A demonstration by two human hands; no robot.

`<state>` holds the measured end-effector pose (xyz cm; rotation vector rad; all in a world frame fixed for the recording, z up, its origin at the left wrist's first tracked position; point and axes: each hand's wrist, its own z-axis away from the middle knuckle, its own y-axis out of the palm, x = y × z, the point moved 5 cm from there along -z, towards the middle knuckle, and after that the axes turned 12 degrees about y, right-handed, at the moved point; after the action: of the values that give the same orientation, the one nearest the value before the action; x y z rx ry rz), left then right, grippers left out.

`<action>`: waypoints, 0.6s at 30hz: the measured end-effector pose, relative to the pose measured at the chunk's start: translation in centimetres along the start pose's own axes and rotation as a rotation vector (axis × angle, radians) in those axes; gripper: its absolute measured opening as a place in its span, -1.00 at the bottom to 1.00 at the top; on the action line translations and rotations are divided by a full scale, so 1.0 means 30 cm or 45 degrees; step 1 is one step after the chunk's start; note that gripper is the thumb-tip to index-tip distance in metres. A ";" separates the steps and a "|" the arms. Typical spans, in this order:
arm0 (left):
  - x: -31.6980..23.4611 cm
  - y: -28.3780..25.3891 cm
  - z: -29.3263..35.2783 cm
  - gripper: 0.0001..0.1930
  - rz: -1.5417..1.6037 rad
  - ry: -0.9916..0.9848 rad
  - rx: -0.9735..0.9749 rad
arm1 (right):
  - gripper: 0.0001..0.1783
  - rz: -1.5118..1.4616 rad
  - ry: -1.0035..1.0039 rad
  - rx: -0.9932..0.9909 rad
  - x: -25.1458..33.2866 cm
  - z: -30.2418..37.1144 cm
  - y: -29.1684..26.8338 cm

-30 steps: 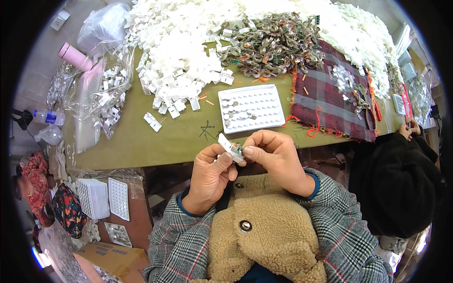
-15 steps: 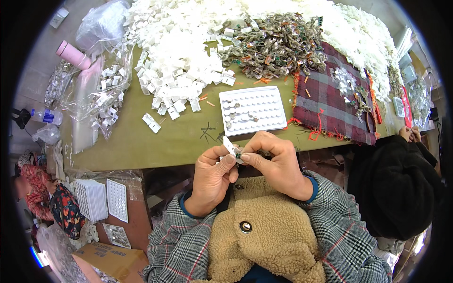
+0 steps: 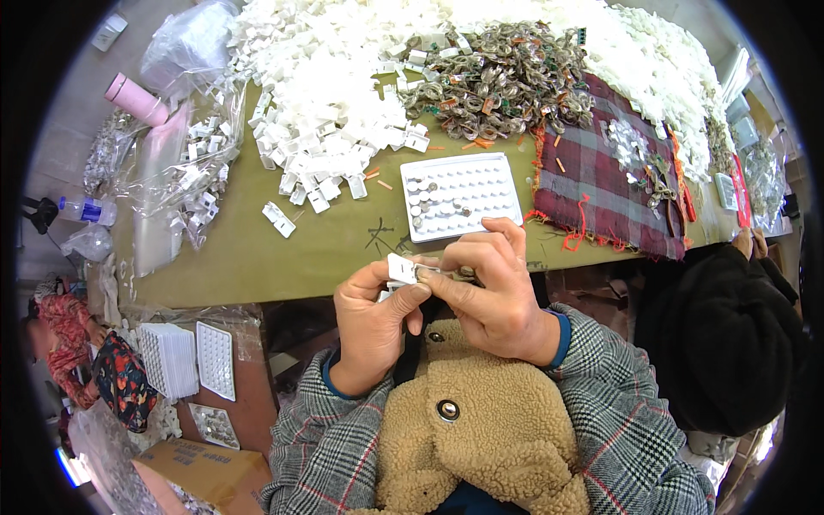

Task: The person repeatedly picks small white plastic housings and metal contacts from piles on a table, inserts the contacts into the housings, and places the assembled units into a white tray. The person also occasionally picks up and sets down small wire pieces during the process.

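Observation:
A small white plastic casing point(image 3: 401, 269) is pinched between the thumb and fingers of my left hand point(image 3: 371, 322), just in front of the table's near edge. My right hand point(image 3: 498, 296) meets it from the other side, thumb and fingertips closed on the casing's right end. What sits inside the casing is hidden by my fingers. Beyond my hands lies a white tray point(image 3: 476, 226) with rows of round pegs and several small round metal pieces at its left. One loose white casing point(image 3: 278, 220) rests on the green tabletop to the left.
A big heap of white casings point(image 3: 318, 112) covers the far table, beside a pile of coiled wires point(image 3: 506, 81). To the right is a plaid cloth point(image 3: 601, 189). At left are a pink bottle point(image 3: 136, 99), plastic bags and stacked trays point(image 3: 167, 360). A person in black point(image 3: 717, 343) sits at right.
The white casing has turned from upright to a flatter tilt in my left hand. My right hand's fingers have shifted and lifted, with the thumb now pressing at the casing's end.

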<state>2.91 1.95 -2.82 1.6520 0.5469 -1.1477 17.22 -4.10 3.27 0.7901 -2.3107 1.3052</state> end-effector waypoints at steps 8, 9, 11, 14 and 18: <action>-0.067 0.028 0.013 -0.84 -0.246 0.593 0.154 | -0.30 -0.627 0.662 0.431 -0.026 0.055 0.054; -0.060 0.018 0.019 -0.83 -0.113 0.463 0.110 | -0.40 -0.627 0.593 0.353 -0.015 0.057 0.042; -0.045 0.019 0.032 -0.82 0.065 0.325 0.068 | -0.58 -0.560 0.470 0.169 0.001 0.057 0.015; -0.045 0.022 0.031 -0.81 0.023 0.340 0.074 | -0.78 -0.424 0.461 0.135 0.003 0.055 0.009; -0.062 0.031 0.033 -0.80 -0.141 0.482 0.156 | -0.85 -0.319 0.309 0.037 0.011 0.036 -0.005</action>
<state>2.40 1.00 -0.79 1.9822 0.8294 -0.9641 17.02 -5.20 3.01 0.8487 -1.9400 1.2493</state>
